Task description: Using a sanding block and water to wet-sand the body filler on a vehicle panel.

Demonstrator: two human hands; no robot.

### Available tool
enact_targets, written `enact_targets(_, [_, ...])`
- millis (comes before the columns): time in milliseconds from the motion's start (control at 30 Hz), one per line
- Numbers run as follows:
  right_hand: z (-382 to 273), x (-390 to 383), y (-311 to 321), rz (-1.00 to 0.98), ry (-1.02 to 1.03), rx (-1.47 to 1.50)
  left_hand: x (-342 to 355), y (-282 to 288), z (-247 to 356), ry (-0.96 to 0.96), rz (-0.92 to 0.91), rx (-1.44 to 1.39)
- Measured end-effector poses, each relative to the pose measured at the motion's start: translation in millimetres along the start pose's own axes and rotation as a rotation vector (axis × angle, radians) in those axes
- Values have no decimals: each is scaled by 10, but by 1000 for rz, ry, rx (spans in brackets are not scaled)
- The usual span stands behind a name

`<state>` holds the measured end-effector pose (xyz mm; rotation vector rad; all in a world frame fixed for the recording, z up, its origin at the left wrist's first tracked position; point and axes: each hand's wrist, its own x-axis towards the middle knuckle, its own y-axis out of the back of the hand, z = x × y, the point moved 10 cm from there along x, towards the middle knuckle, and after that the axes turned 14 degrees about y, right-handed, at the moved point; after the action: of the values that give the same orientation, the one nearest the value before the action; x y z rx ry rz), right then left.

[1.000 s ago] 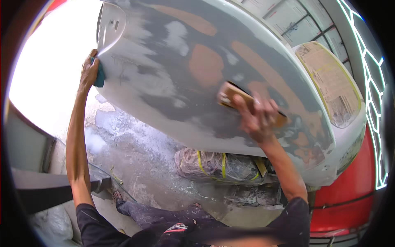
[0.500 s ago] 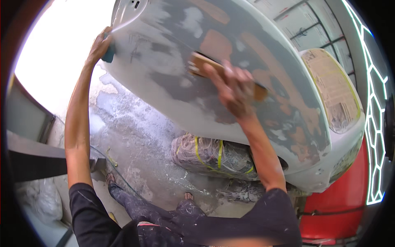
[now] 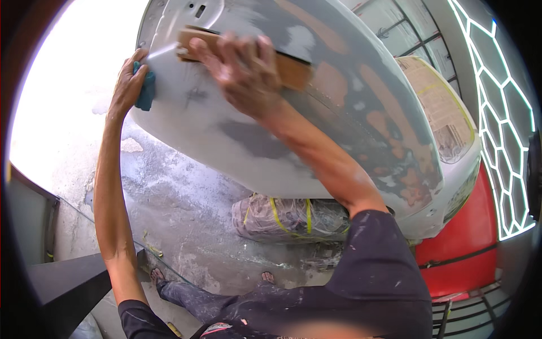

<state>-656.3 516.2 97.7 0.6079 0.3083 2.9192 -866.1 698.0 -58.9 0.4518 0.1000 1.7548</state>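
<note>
A car body's rear side panel (image 3: 220, 164), patched in grey, white and tan, fills the middle of the view. Across its upper left part lies a long brown sanding block (image 3: 294, 72), with a thin dark edge along its far side. My right hand (image 3: 245, 70), slightly blurred, is wrapped over the block from above and presses it to the panel. At the panel's left edge, my left hand (image 3: 130, 85) is closed on a teal cloth (image 3: 146, 89) against the border. The underside of the block is hidden.
Below the panel is a wheel (image 3: 291, 217) wrapped in plastic with yellow tape. Brown paper masks a window (image 3: 432, 101) at right. A red panel (image 3: 466, 248) stands beyond the car. A thin hose (image 3: 172, 270) crosses the concrete floor, near a dark beam (image 3: 73, 282) at lower left.
My right hand has slid the sanding block up and left along the panel, toward its left end. The left hand stays at the edge with the cloth. The view has shifted slightly.
</note>
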Motion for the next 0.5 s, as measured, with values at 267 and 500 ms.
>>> enact_targets(267, [-295, 69, -95, 88, -1, 228, 332, 16, -189, -18, -38, 49])
enact_targets(500, [1113, -3920, 2128, -333, 25, 58, 229, 94, 345, -70, 143, 143])
